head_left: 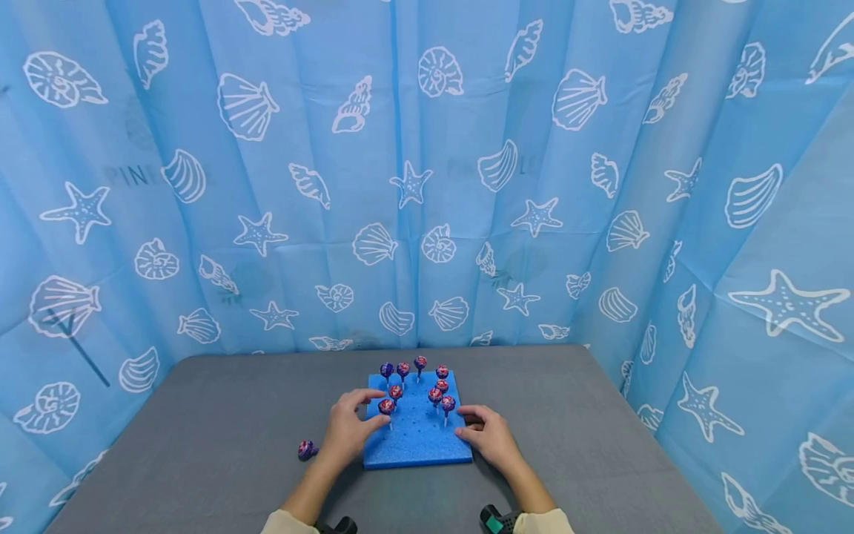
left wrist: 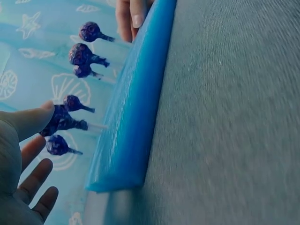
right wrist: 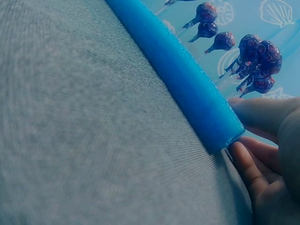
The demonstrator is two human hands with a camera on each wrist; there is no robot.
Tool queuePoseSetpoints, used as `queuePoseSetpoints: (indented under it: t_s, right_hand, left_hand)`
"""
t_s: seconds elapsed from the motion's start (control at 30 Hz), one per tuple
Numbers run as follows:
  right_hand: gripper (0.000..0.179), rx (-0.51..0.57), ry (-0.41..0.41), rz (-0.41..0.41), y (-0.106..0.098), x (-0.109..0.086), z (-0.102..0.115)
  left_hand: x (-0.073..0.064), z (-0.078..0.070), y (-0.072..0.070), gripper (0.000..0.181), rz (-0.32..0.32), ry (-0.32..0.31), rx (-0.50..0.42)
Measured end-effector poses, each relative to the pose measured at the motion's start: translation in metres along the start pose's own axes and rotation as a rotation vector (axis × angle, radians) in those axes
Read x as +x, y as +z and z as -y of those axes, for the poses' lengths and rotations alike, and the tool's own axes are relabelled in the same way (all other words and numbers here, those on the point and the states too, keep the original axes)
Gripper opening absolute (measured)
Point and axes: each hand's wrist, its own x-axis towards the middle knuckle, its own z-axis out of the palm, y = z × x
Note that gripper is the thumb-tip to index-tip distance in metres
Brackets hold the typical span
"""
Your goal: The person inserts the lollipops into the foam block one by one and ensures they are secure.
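Observation:
A blue foam board [head_left: 416,449] lies on the table with several wrapped lollipops standing in it by their sticks. At its left side my left hand [head_left: 350,426] has thumb and fingers spread around the front-left lollipop [head_left: 385,406]. In the left wrist view the thumb overlaps that lollipop's head; whether it touches is unclear. My right hand [head_left: 490,437] holds the board's right edge, its digits above and beside the edge in the right wrist view. Nearest that hand stands another lollipop [head_left: 448,403]. A loose lollipop [head_left: 308,449] lies on the table, left of the board.
The grey table [head_left: 233,423] runs back to a blue curtain [head_left: 400,282] printed with white shells and starfish. More lollipops [head_left: 403,368] stand along the board's back edge. Small holes dot the board's middle. A dark device [head_left: 499,521] is strapped on the right wrist.

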Motion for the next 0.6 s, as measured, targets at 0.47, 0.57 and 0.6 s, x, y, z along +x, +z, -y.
queuePoseSetpoints:
  t_s: [0.47, 0.57, 0.6]
  right_hand:
    - [0.031, 0.001, 0.003, 0.006, -0.001, 0.002, -0.001]
    - [0.031, 0.003, 0.011, 0.01, 0.0, 0.002, -0.002]
    - [0.031, 0.005, 0.016, 0.013, 0.0, 0.002, -0.002]
  left_hand:
    - [-0.008, 0.025, -0.038, 0.037, 0.033, -0.058, 0.103]
    - [-0.011, 0.032, -0.046, 0.036, 0.042, -0.058, 0.108]
    - [-0.012, 0.034, -0.049, 0.036, 0.048, -0.055, 0.112]
